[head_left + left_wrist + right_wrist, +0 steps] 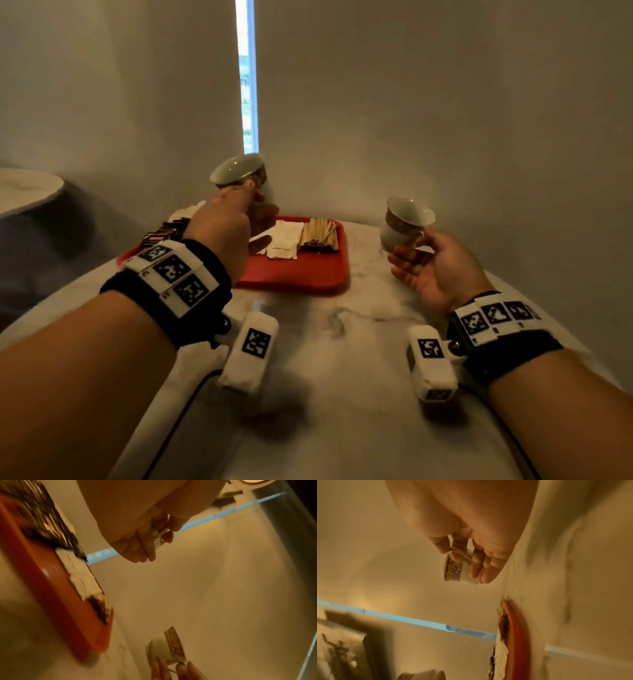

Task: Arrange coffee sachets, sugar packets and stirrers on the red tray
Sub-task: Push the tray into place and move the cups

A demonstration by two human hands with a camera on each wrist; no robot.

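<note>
Teacups fill both hands: the left hand pinches one teacup by its handle above the red tray, likely clearing room; the right hand holds another cup over the desk. Sugar packets, stirrers and coffee sachets lie on the tray.

We see the red tray below the left grip, bearing dark sachets, white packets and wooden stirrers side by side.

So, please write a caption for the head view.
Each hand lifts a cup above the stocked red tray.
</note>
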